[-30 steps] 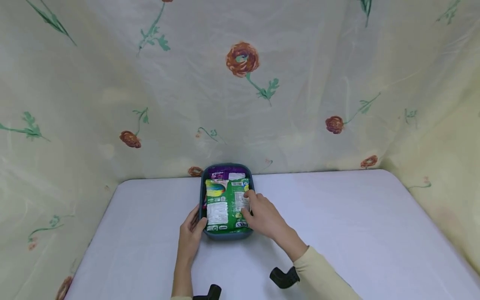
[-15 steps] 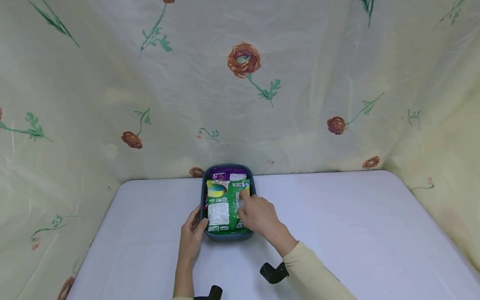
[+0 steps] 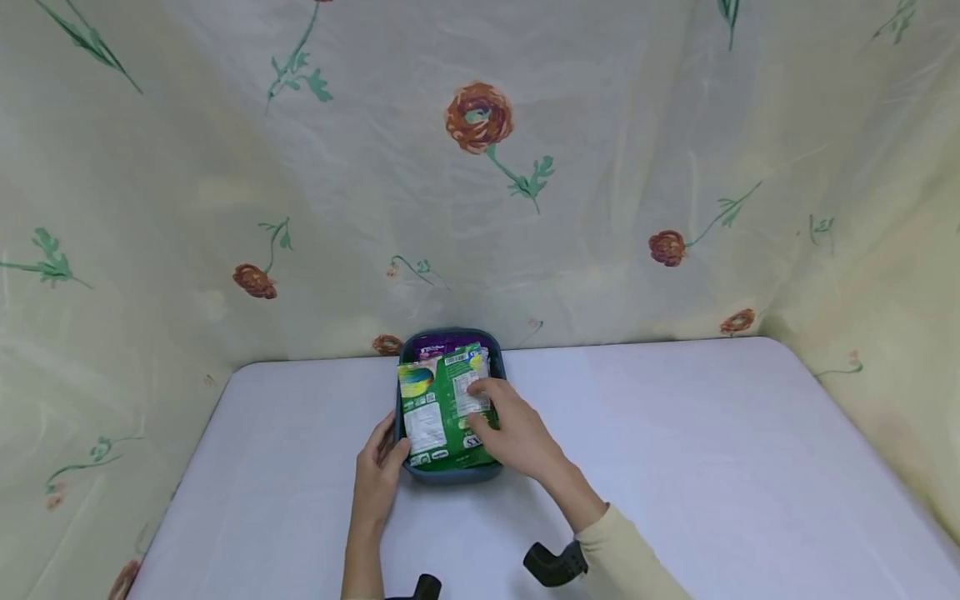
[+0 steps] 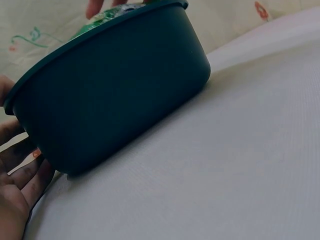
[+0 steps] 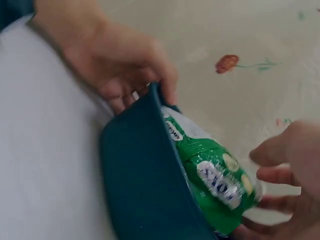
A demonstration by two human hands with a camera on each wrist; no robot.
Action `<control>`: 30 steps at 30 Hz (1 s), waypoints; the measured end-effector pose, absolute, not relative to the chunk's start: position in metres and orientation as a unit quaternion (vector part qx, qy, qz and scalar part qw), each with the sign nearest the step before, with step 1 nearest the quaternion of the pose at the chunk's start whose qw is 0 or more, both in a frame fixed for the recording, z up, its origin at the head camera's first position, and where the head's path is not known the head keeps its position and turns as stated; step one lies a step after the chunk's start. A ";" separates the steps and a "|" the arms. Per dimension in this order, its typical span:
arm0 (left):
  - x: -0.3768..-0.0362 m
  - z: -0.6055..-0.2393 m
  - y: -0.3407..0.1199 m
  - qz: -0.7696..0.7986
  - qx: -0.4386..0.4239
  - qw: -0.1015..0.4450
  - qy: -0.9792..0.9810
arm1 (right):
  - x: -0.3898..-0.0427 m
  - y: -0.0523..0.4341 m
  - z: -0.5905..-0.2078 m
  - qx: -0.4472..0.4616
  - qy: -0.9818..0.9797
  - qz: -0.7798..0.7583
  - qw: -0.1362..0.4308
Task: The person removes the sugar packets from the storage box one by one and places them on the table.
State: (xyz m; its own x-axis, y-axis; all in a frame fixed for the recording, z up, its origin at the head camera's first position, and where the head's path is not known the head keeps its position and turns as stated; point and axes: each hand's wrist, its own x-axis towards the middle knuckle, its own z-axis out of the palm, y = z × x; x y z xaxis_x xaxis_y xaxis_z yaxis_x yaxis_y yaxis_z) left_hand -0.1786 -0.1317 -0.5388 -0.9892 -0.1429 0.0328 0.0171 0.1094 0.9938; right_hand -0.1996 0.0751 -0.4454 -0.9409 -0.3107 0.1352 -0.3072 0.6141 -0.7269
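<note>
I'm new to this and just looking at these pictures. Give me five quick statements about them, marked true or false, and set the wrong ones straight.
1. A green packet is inside the dark tub. True.
2. The left hand is on the green packet. False: it grips the tub's side.
3. The right hand touches the green packet. True.
4. A purple packet lies outside the tub. False: it shows inside, beyond the green one.
5. The cloth behind the table has flowers on it. True.

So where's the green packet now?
In the head view, just left of centre, the green packet lies in the blue tub, partly covering the purple packet, with the right hand over its right side.
</note>
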 end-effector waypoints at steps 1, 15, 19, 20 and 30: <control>-0.179 -0.538 -0.131 -0.667 0.042 0.060 -0.742 | -0.200 0.077 -0.446 -0.175 0.886 -0.429 0.008; -0.178 -0.533 -0.140 -0.653 0.069 0.070 -0.751 | -0.205 0.077 -0.467 -0.188 0.790 -0.577 0.084; -0.179 -0.530 -0.143 -0.658 0.060 0.066 -0.748 | -0.203 0.079 -0.472 -0.157 0.766 -0.614 0.105; -0.179 -0.530 -0.142 -0.659 0.057 0.064 -0.747 | -0.202 0.080 -0.472 -0.149 0.758 -0.625 0.111; -0.179 -0.535 -0.134 -0.662 0.048 0.059 -0.745 | -0.200 0.090 -0.478 -0.151 0.732 -0.656 0.101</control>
